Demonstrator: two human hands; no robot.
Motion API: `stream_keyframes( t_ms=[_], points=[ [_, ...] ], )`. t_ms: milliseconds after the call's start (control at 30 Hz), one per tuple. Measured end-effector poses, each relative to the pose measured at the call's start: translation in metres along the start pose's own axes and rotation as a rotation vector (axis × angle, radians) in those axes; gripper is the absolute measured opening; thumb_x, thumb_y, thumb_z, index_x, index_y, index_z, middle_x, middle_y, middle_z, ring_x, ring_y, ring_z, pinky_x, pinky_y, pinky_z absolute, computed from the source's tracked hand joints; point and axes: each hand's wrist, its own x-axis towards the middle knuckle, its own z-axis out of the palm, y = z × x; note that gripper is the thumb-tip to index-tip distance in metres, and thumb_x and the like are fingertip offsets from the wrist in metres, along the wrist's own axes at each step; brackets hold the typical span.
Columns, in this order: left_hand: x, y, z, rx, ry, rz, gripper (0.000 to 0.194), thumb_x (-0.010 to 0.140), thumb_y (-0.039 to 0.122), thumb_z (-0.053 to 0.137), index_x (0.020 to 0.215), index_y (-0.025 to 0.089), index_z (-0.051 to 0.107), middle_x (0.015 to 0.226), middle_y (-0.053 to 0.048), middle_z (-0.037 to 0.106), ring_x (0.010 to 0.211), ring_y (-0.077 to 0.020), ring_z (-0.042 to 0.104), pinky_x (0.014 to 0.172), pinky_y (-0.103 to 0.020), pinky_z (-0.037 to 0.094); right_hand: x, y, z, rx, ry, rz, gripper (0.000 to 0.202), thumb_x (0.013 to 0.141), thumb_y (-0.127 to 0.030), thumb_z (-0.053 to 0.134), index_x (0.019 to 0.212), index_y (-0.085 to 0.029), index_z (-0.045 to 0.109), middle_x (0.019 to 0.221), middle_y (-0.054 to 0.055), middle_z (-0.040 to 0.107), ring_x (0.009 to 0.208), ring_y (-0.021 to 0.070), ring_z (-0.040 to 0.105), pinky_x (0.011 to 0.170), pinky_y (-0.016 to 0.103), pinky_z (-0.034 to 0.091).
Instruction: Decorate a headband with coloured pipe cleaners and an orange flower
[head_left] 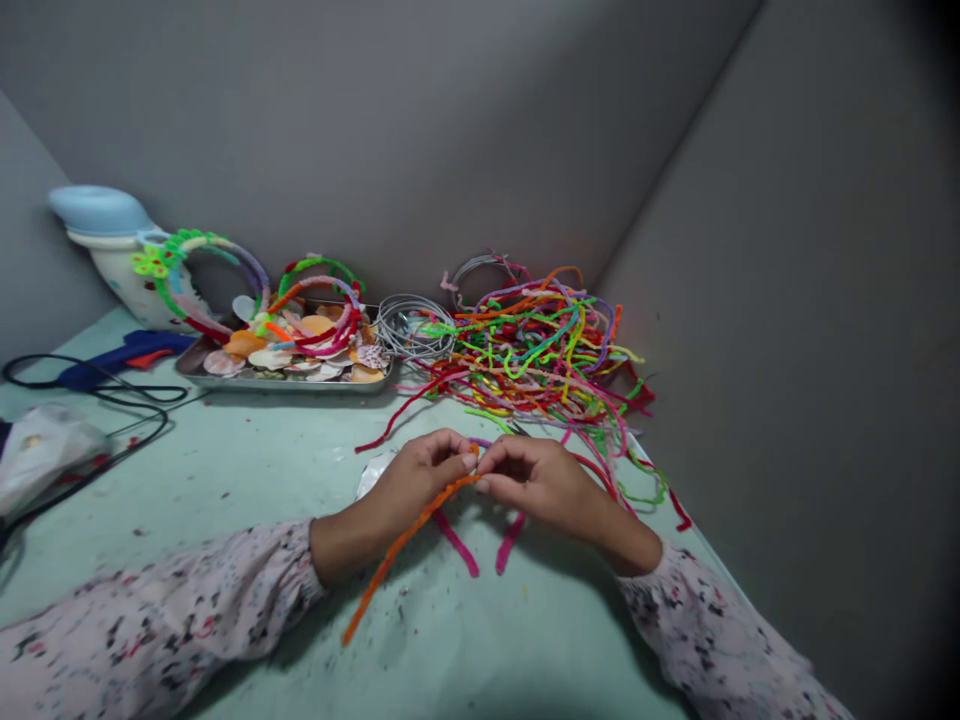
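An orange pipe cleaner (409, 540) is pinched between my two hands, its long free end slanting down toward the lower left. My left hand (424, 475) is closed with thumb and forefinger on it, near a small orange coil. Thumb and fingertips of my right hand (551, 480) grip the same pipe cleaner just to the right. Two pink pipe cleaner ends (459, 548) hang below the hands, and a bit of purple shows above between them. These look like parts of a wrapped headband, mostly hidden by the hands.
A heap of coloured pipe cleaners (540, 350) lies at the back right, beside coiled grey wire (416, 328). Left of it stand a metal tray (292, 384) of shells, wrapped headbands (259, 270), a blue-lidded container (124, 260), a blue glue gun (120, 358) and a black cable (161, 415).
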Motion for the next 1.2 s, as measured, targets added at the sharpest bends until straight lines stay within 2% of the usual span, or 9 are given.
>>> stream_keyframes(
  t_ms=[133,267,400,600,767,1000,1200],
  points=[
    [-0.001,-0.003,0.001,-0.014,0.01,0.0,0.017,0.078,0.03,0.064,0.077,0.015,0.056,0.061,0.004,0.049,0.052,-0.0067,0.037,0.052,-0.022,0.028,0.0,-0.001,-0.002,0.219,-0.051,0.146,0.01,0.077,-0.025,0.064,0.082,-0.017,0.062,0.066,-0.003,0.058,0.056,0.0091,0.052,0.053,0.021,0.041],
    [-0.001,-0.004,0.002,-0.059,-0.023,-0.004,0.019,0.078,0.031,0.065,0.077,0.014,0.055,0.061,0.005,0.048,0.051,-0.0064,0.036,0.049,-0.021,0.025,-0.001,-0.004,0.0,0.293,-0.088,0.139,0.011,0.079,-0.027,0.062,0.083,-0.016,0.061,0.071,-0.001,0.061,0.06,0.0099,0.055,0.057,0.022,0.043],
    [0.0,-0.002,0.003,-0.091,-0.013,-0.013,0.024,0.077,0.035,0.067,0.076,0.014,0.055,0.061,0.004,0.05,0.052,-0.0065,0.039,0.049,-0.021,0.027,0.0,-0.003,0.003,0.259,-0.052,0.094,0.012,0.082,-0.028,0.06,0.085,-0.016,0.062,0.074,0.0,0.063,0.062,0.0106,0.055,0.059,0.023,0.044],
    [0.0,-0.004,0.002,-0.125,-0.033,-0.017,0.024,0.076,0.035,0.067,0.075,0.014,0.055,0.058,0.004,0.048,0.049,-0.006,0.037,0.046,-0.02,0.025,-0.001,-0.002,0.002,0.01,0.027,-0.029,0.006,0.081,-0.021,0.058,0.079,-0.017,0.062,0.073,0.0,0.064,0.064,0.0109,0.054,0.06,0.022,0.041],
    [0.001,-0.015,-0.002,-0.176,-0.139,0.049,0.02,0.08,0.033,0.065,0.08,0.014,0.057,0.062,0.003,0.049,0.051,-0.0056,0.039,0.047,-0.019,0.027,-0.001,-0.003,-0.003,0.205,-0.062,0.088,0.002,0.079,-0.018,0.055,0.078,-0.018,0.057,0.073,0.001,0.066,0.063,0.0115,0.057,0.058,0.022,0.044],
    [0.001,-0.009,-0.002,-0.248,-0.186,-0.093,0.02,0.077,0.03,0.069,0.084,0.013,0.061,0.07,-0.002,0.06,0.05,-0.0046,0.044,0.048,-0.017,0.03,-0.002,-0.004,-0.01,0.297,-0.127,0.179,0.003,0.076,-0.017,0.057,0.079,-0.018,0.056,0.069,0.0,0.068,0.056,0.0099,0.057,0.055,0.021,0.043],
    [0.0,-0.003,-0.002,-0.22,-0.208,-0.183,0.022,0.075,0.031,0.071,0.081,0.013,0.061,0.066,0.0,0.058,0.047,-0.0043,0.042,0.047,-0.018,0.029,-0.005,-0.005,-0.015,0.319,-0.178,0.206,0.003,0.077,-0.018,0.058,0.079,-0.018,0.056,0.069,0.0,0.069,0.055,0.0097,0.06,0.054,0.021,0.043]
  ],
)
